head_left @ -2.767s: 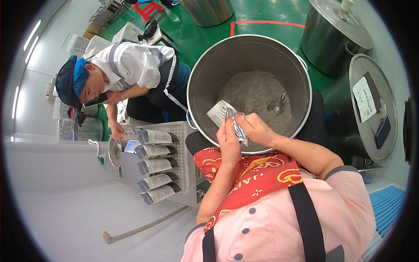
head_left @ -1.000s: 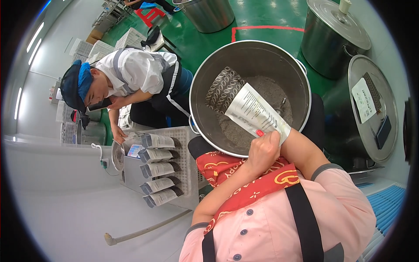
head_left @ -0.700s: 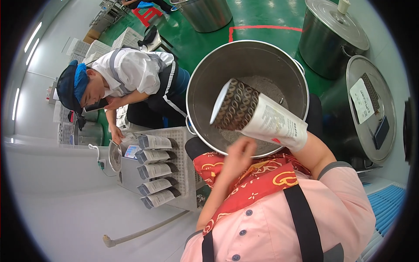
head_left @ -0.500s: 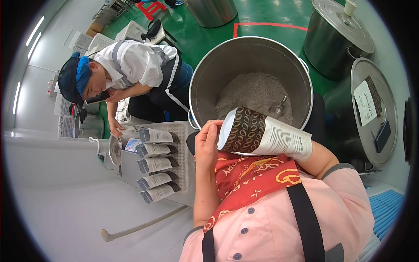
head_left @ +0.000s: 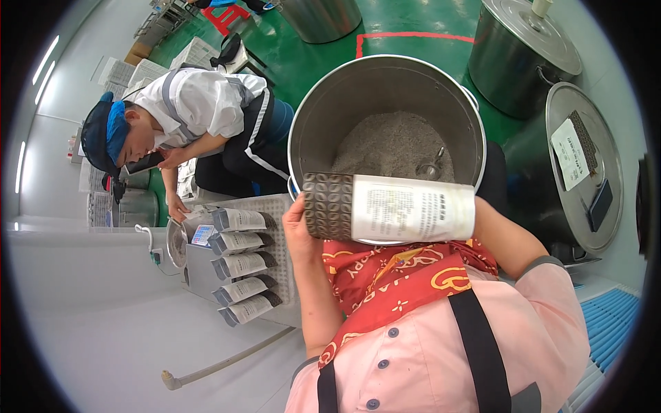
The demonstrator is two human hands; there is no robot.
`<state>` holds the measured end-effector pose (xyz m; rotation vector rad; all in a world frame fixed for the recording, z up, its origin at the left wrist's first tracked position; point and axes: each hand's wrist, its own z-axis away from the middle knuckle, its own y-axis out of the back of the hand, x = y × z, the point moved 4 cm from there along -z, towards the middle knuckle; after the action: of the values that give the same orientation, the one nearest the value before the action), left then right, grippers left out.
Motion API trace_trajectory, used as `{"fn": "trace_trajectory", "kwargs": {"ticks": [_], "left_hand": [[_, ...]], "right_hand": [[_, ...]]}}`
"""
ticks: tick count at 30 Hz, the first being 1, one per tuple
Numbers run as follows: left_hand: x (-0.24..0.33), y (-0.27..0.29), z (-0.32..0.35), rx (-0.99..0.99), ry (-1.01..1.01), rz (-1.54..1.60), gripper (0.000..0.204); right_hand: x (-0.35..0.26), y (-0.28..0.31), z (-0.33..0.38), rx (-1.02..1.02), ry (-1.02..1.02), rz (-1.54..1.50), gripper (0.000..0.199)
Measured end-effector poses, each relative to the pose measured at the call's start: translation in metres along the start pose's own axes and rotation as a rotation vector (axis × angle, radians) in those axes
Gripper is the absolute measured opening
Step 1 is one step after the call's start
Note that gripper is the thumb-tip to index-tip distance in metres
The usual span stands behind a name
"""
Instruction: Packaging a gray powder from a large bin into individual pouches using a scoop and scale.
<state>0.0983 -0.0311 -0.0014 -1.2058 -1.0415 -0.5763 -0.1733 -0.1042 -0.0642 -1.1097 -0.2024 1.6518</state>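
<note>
A white paper-like pouch (head_left: 413,210) with a brown leaf-patterned band lies sideways over the near rim of a big steel pot (head_left: 300,124). My left hand (head_left: 301,233) grips its patterned end, fingers at the edge. The right forearm (head_left: 508,235) runs to the pouch's other end. My right hand is hidden there, seemingly inside the pouch, so its fingers do not show. Grey-brown powder (head_left: 385,144) covers the pot's bottom, and a clear scoop or cup (head_left: 428,170) rests in it.
Several similar pouches (head_left: 242,242) stand in a row on a white crate (head_left: 286,275) at left. Beside them, a seated co-worker (head_left: 206,103) holds a phone, one hand by a scale's pan (head_left: 177,242). Lidded steel drums (head_left: 520,82) stand at right, one bearing a pouch (head_left: 575,151) and phone (head_left: 600,205).
The pouch has turned from tilted to nearly level, its printed face now toward me and its pale bottom out of sight. My left hand has shifted left and slightly down with it.
</note>
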Motion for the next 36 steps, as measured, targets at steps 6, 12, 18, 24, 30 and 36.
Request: {"fn": "trace_trajectory", "kwargs": {"ticks": [6, 12, 18, 24, 30, 36], "left_hand": [[-0.022, 0.017, -0.011, -0.022, -0.023, 0.199, 0.022], [-0.056, 0.046, -0.021, 0.097, 0.128, -0.324, 0.030], [-0.006, -0.024, -0.005, 0.233, -0.376, -1.058, 0.033], [-0.044, -0.081, 0.004, -0.580, -0.612, -1.512, 0.031], [-0.085, -0.038, -0.016, -0.791, -0.201, -1.526, 0.014], [-0.079, 0.042, -0.059, -0.484, -0.086, -1.759, 0.008]], "right_hand": [[-0.045, -0.021, 0.049, -0.513, 0.426, 0.420, 0.049], [-0.090, -0.050, 0.056, -0.149, 0.481, 0.994, 0.032], [-0.077, -0.042, 0.006, 0.119, 0.632, 1.503, 0.024], [-0.041, -0.043, -0.046, -0.061, 0.718, 1.848, 0.022], [-0.042, -0.041, -0.061, -0.314, 0.796, 1.981, 0.024], [-0.116, 0.042, -0.128, 0.230, 0.543, 1.794, 0.029]]}}
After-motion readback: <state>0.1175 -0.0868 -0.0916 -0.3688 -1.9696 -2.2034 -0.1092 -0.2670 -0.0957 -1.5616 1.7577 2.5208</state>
